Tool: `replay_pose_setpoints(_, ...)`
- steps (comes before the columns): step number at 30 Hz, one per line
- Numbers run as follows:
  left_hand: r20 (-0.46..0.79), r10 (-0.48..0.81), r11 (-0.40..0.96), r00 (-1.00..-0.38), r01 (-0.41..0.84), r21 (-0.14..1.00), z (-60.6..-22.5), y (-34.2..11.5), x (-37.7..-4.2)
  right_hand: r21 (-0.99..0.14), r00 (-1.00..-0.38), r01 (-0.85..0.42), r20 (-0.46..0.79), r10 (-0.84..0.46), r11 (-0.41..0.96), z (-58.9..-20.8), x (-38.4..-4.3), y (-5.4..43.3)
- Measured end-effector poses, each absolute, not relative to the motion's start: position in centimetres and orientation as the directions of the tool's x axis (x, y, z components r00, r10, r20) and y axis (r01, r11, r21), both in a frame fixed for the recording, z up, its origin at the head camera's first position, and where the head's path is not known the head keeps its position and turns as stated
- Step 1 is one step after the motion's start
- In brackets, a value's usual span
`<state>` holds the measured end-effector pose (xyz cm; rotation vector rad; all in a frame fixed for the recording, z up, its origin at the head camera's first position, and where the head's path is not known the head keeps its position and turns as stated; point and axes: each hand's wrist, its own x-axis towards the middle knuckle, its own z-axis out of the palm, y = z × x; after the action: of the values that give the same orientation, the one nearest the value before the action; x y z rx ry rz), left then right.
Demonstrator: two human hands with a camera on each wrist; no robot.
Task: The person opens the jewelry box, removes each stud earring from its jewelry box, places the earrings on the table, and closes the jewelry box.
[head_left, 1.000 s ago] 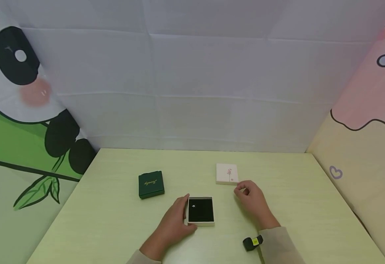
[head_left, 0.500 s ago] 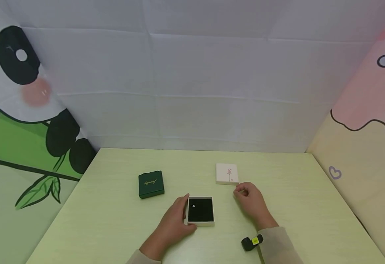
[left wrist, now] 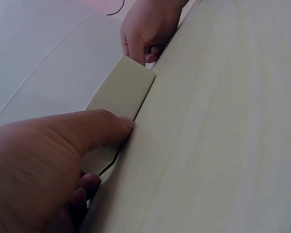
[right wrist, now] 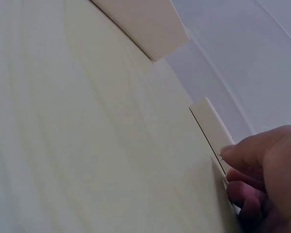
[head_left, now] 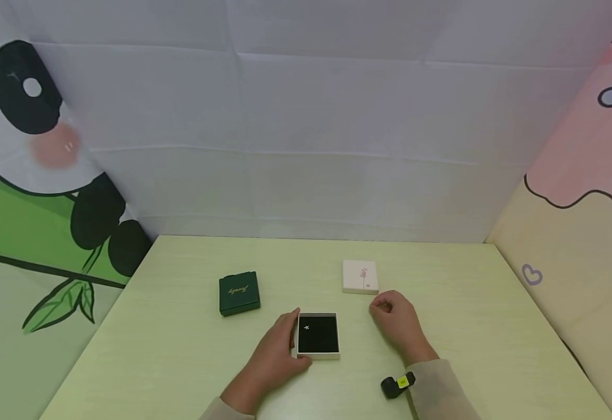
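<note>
An uncovered white jewelry box (head_left: 318, 356) with a black pad (head_left: 324, 337) rests on the table. On the pad's upper left lies a small silver star-shaped earring (head_left: 307, 328). My left hand (head_left: 279, 356) grips the box at its left side, thumb along the near wall (left wrist: 114, 94). To the right, my right hand (head_left: 397, 321) has its thumb and curled fingers pinched together just in front of the white lid (head_left: 360, 276) with a pink flower print. In the right wrist view, a tiny pointed earring (right wrist: 220, 156) shows at the thumb tip; most of it is hidden.
A dark green box (head_left: 239, 293) with gold lettering sits at the back left of the pale table (head_left: 179, 361). A black device (head_left: 397, 385) with a yellow label is at the right cuff. A white cloth wall (head_left: 311, 116) rises behind the table.
My right hand has shifted slightly left and toward me, its fingers still pinched. My left hand and the boxes stay in place.
</note>
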<state>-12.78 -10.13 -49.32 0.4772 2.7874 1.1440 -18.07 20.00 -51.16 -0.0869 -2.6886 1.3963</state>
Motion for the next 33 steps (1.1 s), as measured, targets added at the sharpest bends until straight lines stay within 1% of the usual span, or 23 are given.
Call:
replay_pose_setpoints(5,0.039,0.323,0.668,-0.946,0.257,0.698,-49.44,-10.13,-12.84,-0.778,-0.991,-0.014,0.095,0.095,0.628,-51.07,-18.13,19.62)
replay_pose_setpoints(13,0.038,0.325,0.669,-0.945,0.258,0.697,-49.53,-10.17,-12.90,-0.764,-0.991,-0.004,0.090,0.101,0.645,-50.86,-17.98,19.36)
replay_pose_setpoints(21,0.031,0.321,0.668,-0.947,0.249,0.701,-49.50,-10.28,-12.87,-0.781,-0.990,0.012,0.078,0.116,0.624,-51.01,-17.95,19.33)
replay_pose_setpoints(33,0.038,0.318,0.659,-0.947,0.250,0.709,-49.53,-10.27,-12.86,-0.830,-0.983,0.042,0.066,0.172,0.556,-50.89,-17.58,19.26)
